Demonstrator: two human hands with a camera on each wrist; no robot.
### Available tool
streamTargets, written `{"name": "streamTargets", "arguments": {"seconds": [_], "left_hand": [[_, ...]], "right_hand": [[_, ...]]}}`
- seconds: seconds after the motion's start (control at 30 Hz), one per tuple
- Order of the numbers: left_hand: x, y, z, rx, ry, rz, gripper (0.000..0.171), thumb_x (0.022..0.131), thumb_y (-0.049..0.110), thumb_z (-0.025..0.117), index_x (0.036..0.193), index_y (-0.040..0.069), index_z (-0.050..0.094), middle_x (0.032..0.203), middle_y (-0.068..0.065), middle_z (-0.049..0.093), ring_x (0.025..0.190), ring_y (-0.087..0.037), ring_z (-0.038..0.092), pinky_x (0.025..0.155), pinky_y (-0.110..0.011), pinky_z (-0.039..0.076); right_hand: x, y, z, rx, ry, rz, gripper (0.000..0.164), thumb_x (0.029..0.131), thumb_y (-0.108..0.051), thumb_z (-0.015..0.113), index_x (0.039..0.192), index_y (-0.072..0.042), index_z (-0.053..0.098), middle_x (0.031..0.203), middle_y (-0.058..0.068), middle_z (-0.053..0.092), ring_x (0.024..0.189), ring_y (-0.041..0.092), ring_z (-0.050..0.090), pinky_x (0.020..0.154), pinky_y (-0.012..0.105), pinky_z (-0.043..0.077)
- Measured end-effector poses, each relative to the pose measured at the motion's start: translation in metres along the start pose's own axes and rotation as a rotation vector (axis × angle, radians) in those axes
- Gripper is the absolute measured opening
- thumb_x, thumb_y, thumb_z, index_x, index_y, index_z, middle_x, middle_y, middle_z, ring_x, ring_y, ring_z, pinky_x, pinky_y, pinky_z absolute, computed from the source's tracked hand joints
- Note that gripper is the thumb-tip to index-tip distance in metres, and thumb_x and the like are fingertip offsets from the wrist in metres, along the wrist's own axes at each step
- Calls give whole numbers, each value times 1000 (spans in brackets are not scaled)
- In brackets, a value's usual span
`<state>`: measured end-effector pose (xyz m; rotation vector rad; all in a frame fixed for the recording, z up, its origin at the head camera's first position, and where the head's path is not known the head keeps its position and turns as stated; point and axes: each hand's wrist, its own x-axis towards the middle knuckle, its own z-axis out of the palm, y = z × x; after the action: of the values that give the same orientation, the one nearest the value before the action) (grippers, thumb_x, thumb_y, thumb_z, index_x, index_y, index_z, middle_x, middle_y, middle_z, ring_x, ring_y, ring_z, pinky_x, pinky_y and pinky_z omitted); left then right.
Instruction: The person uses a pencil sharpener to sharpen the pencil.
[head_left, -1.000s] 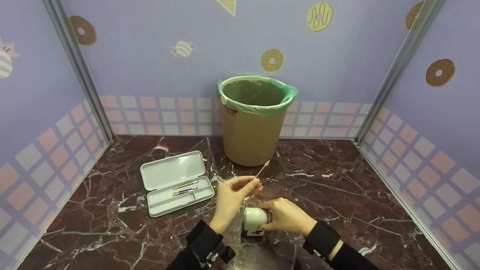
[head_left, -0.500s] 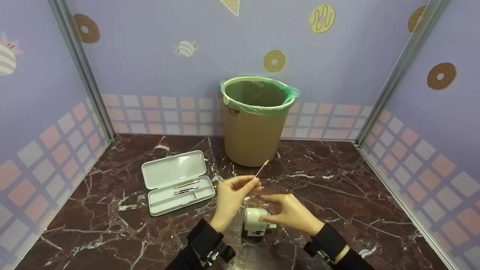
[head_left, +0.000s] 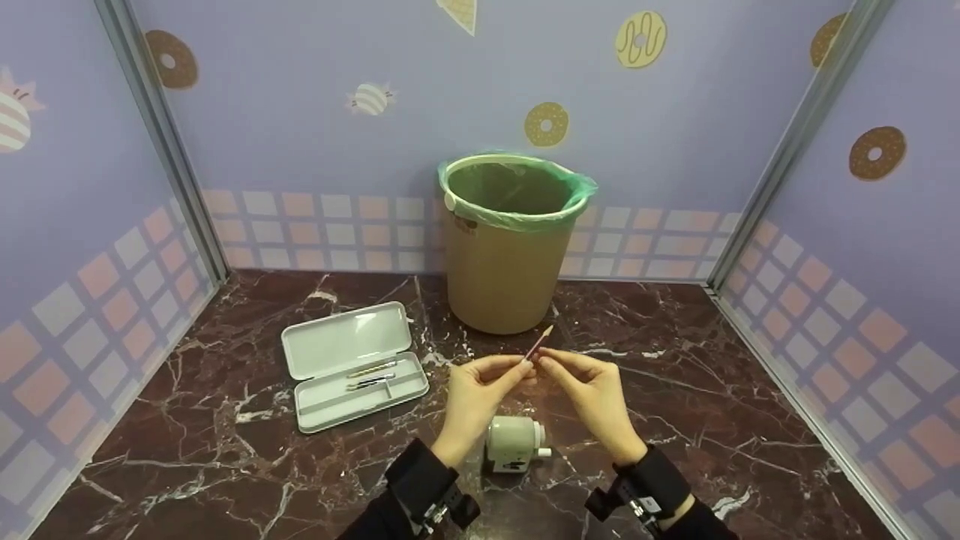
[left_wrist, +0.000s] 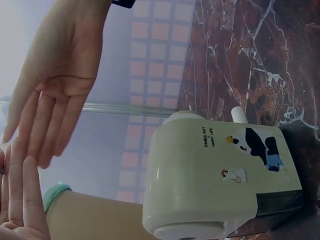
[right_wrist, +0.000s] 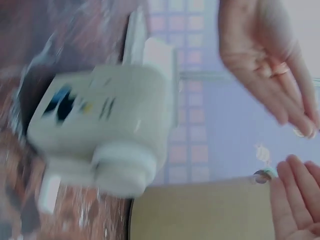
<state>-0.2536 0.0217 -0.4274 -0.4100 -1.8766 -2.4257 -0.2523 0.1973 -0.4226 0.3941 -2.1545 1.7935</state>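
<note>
My left hand (head_left: 478,394) pinches a short pencil (head_left: 538,344) between thumb and fingers, its pale tip pointing up toward the bin. Close beside it, the right hand (head_left: 598,394) has its thumb and fingertips right at the pencil. In the right wrist view, the right hand's fingers (right_wrist: 298,192) are mostly straight. Below both hands a cream crank pencil sharpener (head_left: 510,442) stands on the table with its white handle (head_left: 543,453) to the right. Panda stickers (left_wrist: 255,147) show on its side in the left wrist view. Neither hand touches the sharpener.
An open white pencil case (head_left: 349,341) lies to the left, with several thin pencils (head_left: 372,381) in its tray. A tan bin (head_left: 506,277) with a green liner (head_left: 517,219) stands behind the hands. Patterned walls enclose the dark marble table (head_left: 697,405).
The right hand has let go of the sharpener, lifted away and moved up beside the left hand at the pencil. The left hand and pencil have shifted slightly right.
</note>
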Motion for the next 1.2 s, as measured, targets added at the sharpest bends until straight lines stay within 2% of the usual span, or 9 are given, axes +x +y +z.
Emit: {"name": "streamTargets", "arguments": {"seconds": [0.17,0.27,0.4,0.57,0.73,0.83,1.0,1.07,1.2], "left_hand": [[-2,-2,0,17,1,-2,25,92,7,74,111,-10,72,99,-24,78,81,-11,79,80,-26,63],[-4,-3,0,28,10,-10,25,92,7,74,110,-10,73,100,-23,78,81,-9,78,81,-28,63],[-4,-4,-1,57,24,-11,24,91,8,75,109,-8,74,103,-23,78,86,-16,79,81,-29,63],[-5,-5,-4,99,22,-6,24,90,11,77,108,-6,75,105,-22,78,90,-27,80,77,-25,63],[-6,-7,-11,211,3,15,23,88,15,80,104,-1,78,104,-19,79,85,-17,78,77,-24,62],[-7,-7,-17,330,-5,64,21,86,19,81,101,3,80,101,-15,80,82,-11,76,74,-19,59],[-9,-5,-32,456,-61,129,18,86,19,81,100,8,80,100,-12,81,87,-20,78,76,-19,59],[-10,-4,-41,487,-82,126,18,86,18,81,102,8,80,100,-12,81,87,-23,78,76,-20,60],[-14,-1,-65,558,-88,105,21,86,19,80,105,9,79,104,-12,80,88,-19,77,78,-19,60]], "right_hand": [[2,-8,8,105,63,81,25,93,-5,71,115,8,73,93,-1,82,81,9,77,72,24,62],[2,-9,12,165,65,93,24,93,-6,72,113,7,74,97,5,82,86,13,79,74,26,63],[1,-10,16,218,70,103,21,92,-10,74,108,3,77,100,11,81,89,19,80,76,32,64],[1,-10,19,215,77,116,20,92,-8,73,108,5,76,96,8,82,86,19,80,75,33,64],[1,-6,20,158,65,83,17,92,-5,73,104,6,77,93,8,82,82,14,79,72,26,63],[0,-3,21,127,37,67,15,92,-5,73,102,5,77,93,11,81,80,12,78,71,26,63],[1,-1,23,118,-24,63,18,91,-5,74,103,8,76,94,16,80,81,17,79,74,31,64],[2,-1,23,102,-40,59,20,91,-4,74,104,10,75,95,18,80,81,17,79,74,30,64],[3,1,21,58,-74,53,22,91,-6,74,106,11,74,97,22,79,80,12,79,74,27,63]]}}
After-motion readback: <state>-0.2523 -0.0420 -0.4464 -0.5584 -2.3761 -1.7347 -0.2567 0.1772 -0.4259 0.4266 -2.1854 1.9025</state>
